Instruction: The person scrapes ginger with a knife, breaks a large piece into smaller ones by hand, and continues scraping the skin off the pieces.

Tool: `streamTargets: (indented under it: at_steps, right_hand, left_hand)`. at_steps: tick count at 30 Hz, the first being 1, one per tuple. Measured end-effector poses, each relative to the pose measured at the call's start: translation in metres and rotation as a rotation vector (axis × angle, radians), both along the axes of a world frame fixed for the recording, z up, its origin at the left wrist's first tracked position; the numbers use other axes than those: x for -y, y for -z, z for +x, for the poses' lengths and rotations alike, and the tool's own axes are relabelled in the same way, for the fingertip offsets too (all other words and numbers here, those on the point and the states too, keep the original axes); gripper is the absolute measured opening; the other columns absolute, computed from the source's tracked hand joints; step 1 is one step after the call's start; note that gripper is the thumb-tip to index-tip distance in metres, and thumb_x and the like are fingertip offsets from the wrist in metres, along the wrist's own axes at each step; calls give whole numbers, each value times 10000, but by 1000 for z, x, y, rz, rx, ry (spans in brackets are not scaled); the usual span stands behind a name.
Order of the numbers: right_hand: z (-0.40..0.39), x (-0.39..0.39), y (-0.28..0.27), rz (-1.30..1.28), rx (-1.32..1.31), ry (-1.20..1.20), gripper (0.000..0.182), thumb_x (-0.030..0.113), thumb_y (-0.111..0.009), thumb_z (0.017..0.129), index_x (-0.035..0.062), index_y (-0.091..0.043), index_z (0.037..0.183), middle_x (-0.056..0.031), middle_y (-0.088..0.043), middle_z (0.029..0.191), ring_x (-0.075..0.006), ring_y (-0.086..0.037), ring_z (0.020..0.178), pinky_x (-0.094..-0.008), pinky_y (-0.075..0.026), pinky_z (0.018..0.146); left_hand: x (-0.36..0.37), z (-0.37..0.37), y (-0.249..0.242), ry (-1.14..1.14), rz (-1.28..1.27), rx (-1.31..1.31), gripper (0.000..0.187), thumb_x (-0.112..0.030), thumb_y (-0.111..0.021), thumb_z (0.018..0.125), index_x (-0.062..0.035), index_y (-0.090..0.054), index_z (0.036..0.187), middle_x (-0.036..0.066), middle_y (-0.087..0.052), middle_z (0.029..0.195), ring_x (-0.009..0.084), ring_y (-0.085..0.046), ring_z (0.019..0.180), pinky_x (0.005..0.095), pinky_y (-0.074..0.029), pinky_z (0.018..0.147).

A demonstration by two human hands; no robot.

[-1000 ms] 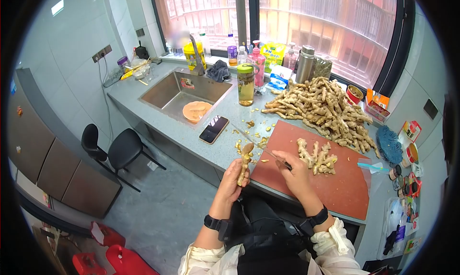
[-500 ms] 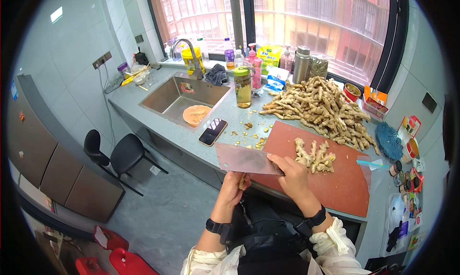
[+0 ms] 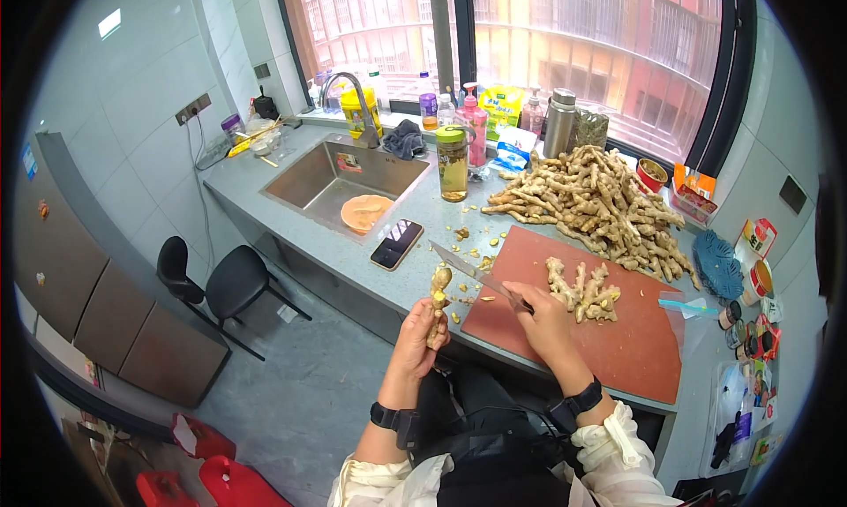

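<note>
A piece of ginger root (image 3: 440, 282) stands upright out of my left hand (image 3: 418, 338), whose fingers are wrapped round its lower part. Pale yellow cut spots show on it. My right hand (image 3: 540, 323) grips a cleaver (image 3: 476, 273) by its handle, the blade seen nearly edge-on and pointing up and left, its tip near the top of the ginger. Below and right of the blade lies a red-brown cutting board (image 3: 609, 357). Several ginger pieces (image 3: 582, 291) rest on it. Small ginger scraps (image 3: 462, 233) are scattered on the counter past the cleaver.
A large heap of ginger (image 3: 591, 194) sits behind the board. Left of it stand a lidded tea bottle (image 3: 453, 167) and a phone (image 3: 397, 244) lying flat. A sink (image 3: 300, 185) holds an orange bowl (image 3: 366, 212). Jars (image 3: 734, 330) and packets line the right side.
The cleaver has turned from showing its broad face to nearly edge-on. The ginger in my left hand, mostly hidden behind the blade before, now shows upright.
</note>
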State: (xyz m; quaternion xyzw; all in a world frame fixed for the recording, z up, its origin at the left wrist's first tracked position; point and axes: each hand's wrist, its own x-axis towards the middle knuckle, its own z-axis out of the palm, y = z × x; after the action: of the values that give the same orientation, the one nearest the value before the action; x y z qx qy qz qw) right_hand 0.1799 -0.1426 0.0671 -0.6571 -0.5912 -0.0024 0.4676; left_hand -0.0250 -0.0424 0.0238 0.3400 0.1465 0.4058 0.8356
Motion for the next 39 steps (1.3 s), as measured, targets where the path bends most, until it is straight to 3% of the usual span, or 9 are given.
streamTargets:
  at_steps: [11, 16, 23, 33, 39]
  right_hand:
    - [-14, 5, -25, 21, -157, -102, 376, -46, -627, 782, 84, -672, 1132, -130, -700, 985, -259, -691, 864, -330, -536, 750]
    - [-13, 7, -19, 38, -236, -107, 304, -11, -640, 835, 61, -668, 1129, -125, -708, 1001, -231, -699, 878, -314, -531, 766]
    - [-10, 11, -14, -8, -286, -122, 296, -2, -635, 849, 56, -667, 1137, -122, -708, 1034, -233, -698, 931, -304, -523, 805]
    - [-9, 17, -19, -84, -373, -111, 294, -15, -617, 860, 36, -663, 1146, -117, -711, 1063, -197, -692, 981, -288, -517, 836]
    - [-11, 21, -24, -112, -382, -124, 292, -17, -611, 865, 32, -659, 1149, -112, -708, 1080, -196, -688, 996, -290, -516, 848]
  left_hand:
    - [5, 8, -1, 126, -25, 67, 346, -317, -562, 983, -36, -519, 1180, 55, -545, 875, 80, -452, 585, 210, -364, 553]
    - [3, 14, -5, 78, 5, -22, 381, -203, -498, 992, -20, -447, 1322, 72, -570, 1009, 150, -557, 750, 280, -474, 703]
    - [4, 19, -8, -11, 9, -51, 429, -151, -547, 972, -36, -429, 1368, 110, -599, 1178, 170, -618, 974, 309, -504, 859]
    - [-2, 18, -3, -14, -3, -26, 455, -127, -554, 973, -31, -398, 1389, 122, -591, 1240, 164, -609, 1015, 298, -503, 872]
    - [1, 24, -4, -77, 4, -98, 447, -157, -593, 954, -63, -437, 1362, 74, -607, 1141, 154, -600, 951, 291, -488, 859]
